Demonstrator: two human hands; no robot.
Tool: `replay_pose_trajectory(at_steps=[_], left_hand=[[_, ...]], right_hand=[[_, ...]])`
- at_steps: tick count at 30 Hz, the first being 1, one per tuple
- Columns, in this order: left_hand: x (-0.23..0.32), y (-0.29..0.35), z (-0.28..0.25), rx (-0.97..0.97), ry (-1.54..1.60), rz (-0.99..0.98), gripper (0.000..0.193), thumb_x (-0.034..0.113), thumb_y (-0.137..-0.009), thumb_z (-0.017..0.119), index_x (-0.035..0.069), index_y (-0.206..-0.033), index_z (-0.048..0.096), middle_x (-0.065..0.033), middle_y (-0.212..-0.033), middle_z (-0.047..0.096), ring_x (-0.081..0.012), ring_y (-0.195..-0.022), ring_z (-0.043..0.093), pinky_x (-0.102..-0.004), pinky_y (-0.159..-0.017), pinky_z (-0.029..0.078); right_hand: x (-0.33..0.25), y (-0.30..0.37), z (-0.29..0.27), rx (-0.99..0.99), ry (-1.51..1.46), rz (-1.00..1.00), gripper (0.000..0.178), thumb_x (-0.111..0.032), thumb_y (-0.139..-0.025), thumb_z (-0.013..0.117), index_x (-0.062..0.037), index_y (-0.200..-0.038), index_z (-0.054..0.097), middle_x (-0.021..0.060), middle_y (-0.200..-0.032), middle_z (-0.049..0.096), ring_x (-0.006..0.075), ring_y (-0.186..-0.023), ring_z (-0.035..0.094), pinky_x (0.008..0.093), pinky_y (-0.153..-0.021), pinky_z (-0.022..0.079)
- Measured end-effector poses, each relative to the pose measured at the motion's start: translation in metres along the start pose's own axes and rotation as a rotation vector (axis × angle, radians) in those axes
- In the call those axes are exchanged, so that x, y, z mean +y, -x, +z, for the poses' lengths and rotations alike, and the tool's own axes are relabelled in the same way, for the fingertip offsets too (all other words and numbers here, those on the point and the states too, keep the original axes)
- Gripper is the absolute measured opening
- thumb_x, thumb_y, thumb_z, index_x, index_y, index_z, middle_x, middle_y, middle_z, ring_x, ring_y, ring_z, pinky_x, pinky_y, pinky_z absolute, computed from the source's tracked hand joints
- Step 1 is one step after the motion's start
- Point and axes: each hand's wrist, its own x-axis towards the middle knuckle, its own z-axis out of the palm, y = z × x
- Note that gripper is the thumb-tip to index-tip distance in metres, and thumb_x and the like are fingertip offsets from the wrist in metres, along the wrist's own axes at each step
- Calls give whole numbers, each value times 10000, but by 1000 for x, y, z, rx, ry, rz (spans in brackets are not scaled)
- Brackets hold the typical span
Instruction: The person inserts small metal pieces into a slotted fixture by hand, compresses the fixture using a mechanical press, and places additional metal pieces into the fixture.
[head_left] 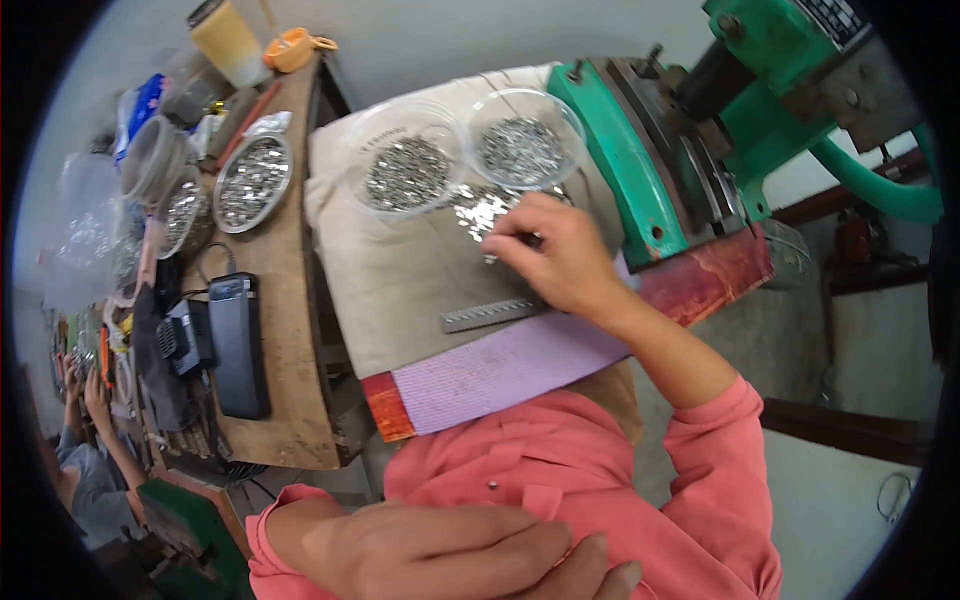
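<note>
My right hand (pixel 560 255) is over the cloth-covered work surface (pixel 385 310), its thumb and fingers pinched on a small shiny metal piece (pixel 490 259). Just beyond it lies a loose heap of flat silvery metal pieces (pixel 485 210). Two clear round tubs stand behind: the left tub (pixel 362 195) holds darker small metal parts, the right tub (pixel 570 120) brighter ones. Nearer to me than the pinched fingers lies a grey metal strip (pixel 490 315) with a row of marks or holes. My left hand (pixel 450 550) hangs close in front, above my lap, fingers loosely extended; its palm is hidden.
A green machine press (pixel 640 170) stands to the right. A lilac ribbed mat (pixel 500 370) covers the near edge. The wooden table (pixel 290 400) at left carries a black power bank (pixel 238 345) and a bowl of metal pieces (pixel 255 185). Another person's hands (pixel 95 395) work at far left.
</note>
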Motion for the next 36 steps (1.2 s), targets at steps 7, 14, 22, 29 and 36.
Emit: replay_pose_trajectory(at_steps=[7,14,22,29,36], left_hand=[[30,18,47,522,95,-378,196,154,-725,688,-12,-821,723,-82,-762,668,-160,-598,604,-229,-492,465],[2,16,88,285,386,-138,182,159,-808,729,52,-955,729,-32,-959,674,-131,-774,602,-274,-623,519],[-37,82,113,309,-59,-510,276,113,-682,716,88,-956,737,-5,-788,665,-152,-659,610,-282,-593,460],[-53,142,120,542,-343,-888,334,66,-701,802,55,-1017,697,-63,-866,638,-248,-773,599,-353,-647,456],[-60,144,124,490,-348,-1103,355,106,-716,813,65,-1042,682,-87,-1056,610,-282,-934,565,-391,-804,423]], right_hand=[[14,9,24,-51,178,-245,118,-129,-787,771,-47,-798,688,88,-774,605,294,-759,611,395,-677,475],[9,8,14,-122,310,-340,113,-140,-757,785,-81,-780,691,62,-760,591,278,-761,580,392,-700,455],[13,9,15,-92,310,-230,99,-205,-721,816,-146,-778,760,-9,-860,606,240,-948,538,400,-835,394],[1,12,14,-85,307,-151,98,-220,-732,811,-162,-802,774,-33,-943,638,242,-1051,489,440,-916,304],[-10,13,21,-176,248,-32,129,-244,-776,789,-127,-827,769,-41,-954,646,242,-1065,470,438,-946,266]])
